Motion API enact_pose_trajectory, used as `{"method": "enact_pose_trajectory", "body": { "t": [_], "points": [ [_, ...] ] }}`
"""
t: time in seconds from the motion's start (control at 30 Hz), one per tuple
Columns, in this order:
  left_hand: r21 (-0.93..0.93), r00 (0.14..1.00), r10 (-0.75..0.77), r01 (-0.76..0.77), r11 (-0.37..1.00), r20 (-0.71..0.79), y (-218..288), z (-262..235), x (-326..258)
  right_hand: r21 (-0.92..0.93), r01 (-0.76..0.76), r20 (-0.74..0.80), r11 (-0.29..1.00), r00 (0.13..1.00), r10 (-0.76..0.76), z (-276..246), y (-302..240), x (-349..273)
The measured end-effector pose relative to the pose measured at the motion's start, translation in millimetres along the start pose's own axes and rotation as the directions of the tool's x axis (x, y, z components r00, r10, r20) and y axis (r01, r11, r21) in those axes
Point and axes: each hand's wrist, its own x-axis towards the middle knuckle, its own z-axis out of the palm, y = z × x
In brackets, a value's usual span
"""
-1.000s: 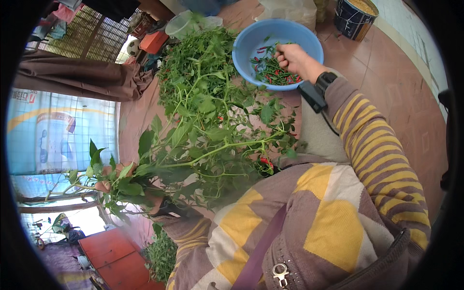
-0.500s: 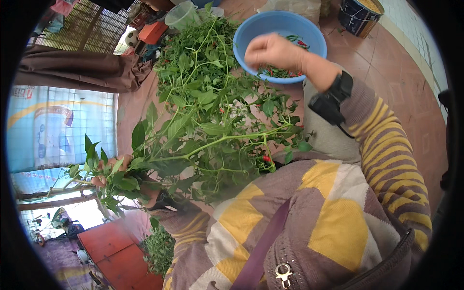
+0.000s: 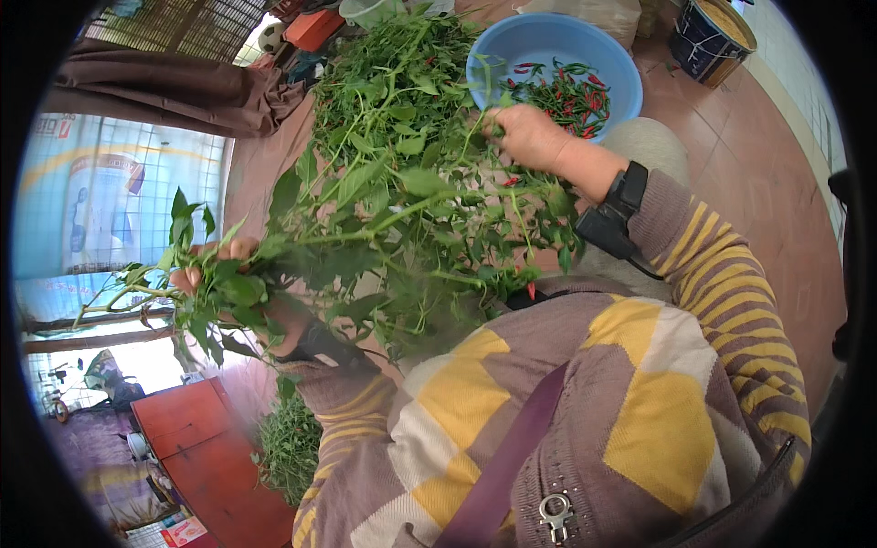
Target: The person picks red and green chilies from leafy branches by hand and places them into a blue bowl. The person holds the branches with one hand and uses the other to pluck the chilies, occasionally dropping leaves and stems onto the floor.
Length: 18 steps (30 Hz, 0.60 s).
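A blue sheet (image 3: 100,196) hangs to the left of the left grip (image 3: 242,247), and a brown curtain (image 3: 183,87) lies beyond it. That grip, partly hidden by leaves, is closed round a chilli plant (image 3: 384,222), which stretches rightward from it across the lap. Beyond and to the right of the left grip lies a leafy heap (image 3: 393,82). The right grip (image 3: 530,137) has its fingers curled together at thin green stems; whether they pinch one cannot be told. Just beyond it, a blue basin (image 3: 489,50) holds red and green chillies (image 3: 571,100). Farther right stands a dark bucket (image 3: 703,50).
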Motion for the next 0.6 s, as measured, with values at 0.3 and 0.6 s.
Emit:
{"method": "enact_pose_trajectory", "body": {
  "t": [0.3, 0.6],
  "points": [
    [0.235, 0.945, 0.245, -0.294, 0.926, 0.219, -4, -30, -6, 0.810, -0.023, -0.330, 0.586, 0.809, 0.487, -47, 54, 20],
    [0.699, 0.887, 0.428, -0.418, 0.580, 0.175, -19, -21, -13, 0.963, 0.049, 0.129, 0.266, 0.781, -0.611, -98, -44, -53]
  ]
}}
